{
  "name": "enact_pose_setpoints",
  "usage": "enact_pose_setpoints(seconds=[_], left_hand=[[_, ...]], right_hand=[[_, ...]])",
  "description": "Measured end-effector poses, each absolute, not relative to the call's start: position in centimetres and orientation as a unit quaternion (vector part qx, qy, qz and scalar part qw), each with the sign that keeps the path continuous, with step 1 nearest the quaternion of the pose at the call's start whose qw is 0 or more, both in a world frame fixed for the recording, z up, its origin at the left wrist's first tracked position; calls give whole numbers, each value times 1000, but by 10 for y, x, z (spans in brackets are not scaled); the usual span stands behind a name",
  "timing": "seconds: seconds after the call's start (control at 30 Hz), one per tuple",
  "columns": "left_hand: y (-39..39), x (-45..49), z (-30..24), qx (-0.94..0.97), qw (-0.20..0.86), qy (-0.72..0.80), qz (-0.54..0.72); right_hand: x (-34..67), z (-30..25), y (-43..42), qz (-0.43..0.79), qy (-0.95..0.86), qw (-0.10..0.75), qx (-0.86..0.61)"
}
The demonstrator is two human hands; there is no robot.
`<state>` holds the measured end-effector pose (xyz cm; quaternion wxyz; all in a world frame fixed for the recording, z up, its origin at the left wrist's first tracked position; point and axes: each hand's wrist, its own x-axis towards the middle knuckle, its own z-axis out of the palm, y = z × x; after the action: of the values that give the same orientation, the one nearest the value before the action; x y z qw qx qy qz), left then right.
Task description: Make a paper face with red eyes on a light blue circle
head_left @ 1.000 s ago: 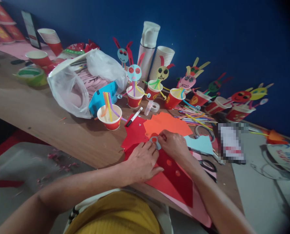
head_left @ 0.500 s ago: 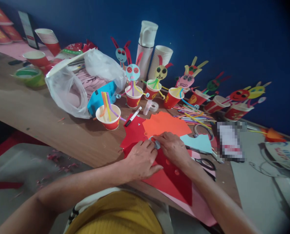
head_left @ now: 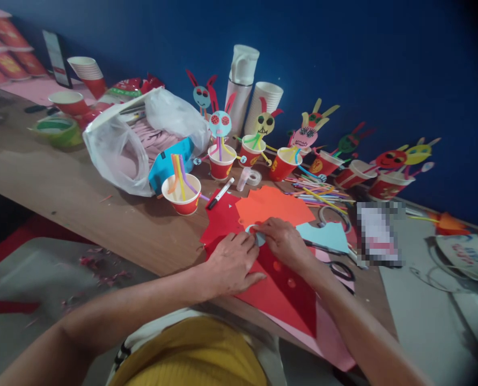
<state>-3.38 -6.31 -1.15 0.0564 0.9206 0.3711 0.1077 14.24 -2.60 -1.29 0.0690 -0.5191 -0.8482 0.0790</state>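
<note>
A small light blue paper disc [head_left: 259, 238] lies on red paper [head_left: 287, 308], with a reddish-orange spot partly showing near its upper edge. My right hand [head_left: 285, 242] has its fingers pressed together at the disc's top; whatever is under the fingertips is hidden. My left hand [head_left: 231, 264] rests on the red paper, fingers laid out, thumb apart, fingertips beside the disc. Below my right hand, small round red pieces [head_left: 291, 284] sit on the paper. Orange paper [head_left: 274, 206] lies just beyond both hands. Black-handled scissors [head_left: 342, 271] are right of my right wrist.
A paper cup with bent straws [head_left: 182, 195] stands left of a marker [head_left: 221, 193]. Finished cup figures [head_left: 285, 163] line the wall. Loose straws [head_left: 319, 193], clear tape [head_left: 254, 177], light blue paper [head_left: 323, 236], a plastic bag [head_left: 116, 155] and a flask [head_left: 241, 80] surround the work.
The view has shifted slightly, so background things sit a little lower. My hands stay almost in place at the disc, with only a slight shift of the right fingers.
</note>
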Motion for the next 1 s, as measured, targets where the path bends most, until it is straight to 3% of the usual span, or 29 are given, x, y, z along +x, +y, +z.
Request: enact_pose_setpoints(seconds=[0.17,0.67,1.0], left_hand=[[-65,-35,-12,920,52,372,112],[-63,-36,-13,919,71,370,118],[-61,-36,-18,922,60,361,131]], right_hand=[[149,-14,-25,115,-836,147,-517],[143,-21,-25,0,-886,75,-458],[140,-15,-19,58,-871,71,-482]])
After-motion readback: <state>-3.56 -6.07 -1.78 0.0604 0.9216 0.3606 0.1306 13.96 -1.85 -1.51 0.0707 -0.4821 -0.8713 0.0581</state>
